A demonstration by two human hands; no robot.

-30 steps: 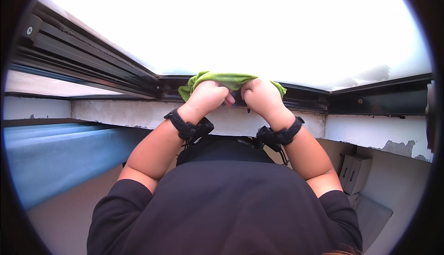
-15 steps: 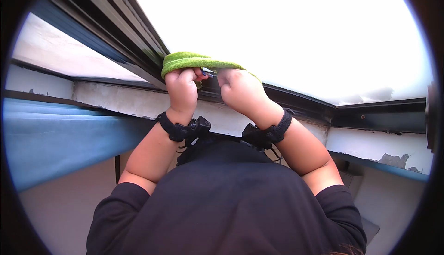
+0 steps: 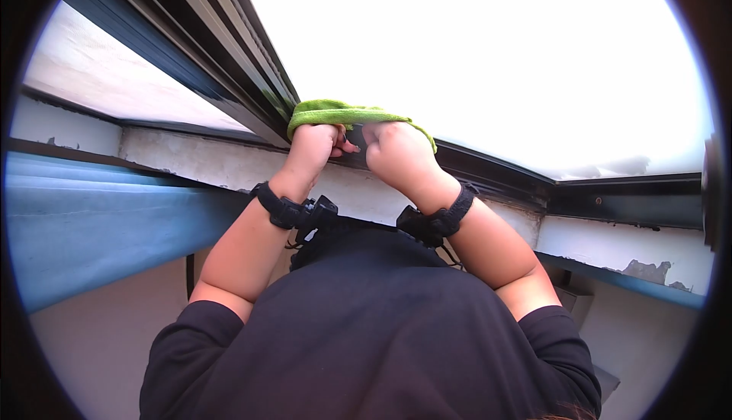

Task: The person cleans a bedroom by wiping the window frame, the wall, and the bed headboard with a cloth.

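A green cloth [image 3: 351,115] stretches in a folded band between my two hands, at the lower edge of a window opening. My left hand [image 3: 313,148] is closed on the cloth's left part, beside the slanting dark frame; some of its fingertips show, pointing right. To its right, my right hand [image 3: 402,153] is closed in a fist on the cloth, whose end hangs past the knuckles on the right. The far side of the cloth and what its underside touches are hidden.
Dark window rails [image 3: 229,46] slant down from the upper left. A black lower frame [image 3: 625,191] runs to the right above a white sill [image 3: 206,162] with peeling paint. Blue panel [image 3: 114,222] lies at left. Black bands with small boxes are on both wrists.
The left hand and the cloth's left end have shifted right and slightly down in view, nearer the right hand. Both hands keep hold of the cloth. The view has tilted slightly.
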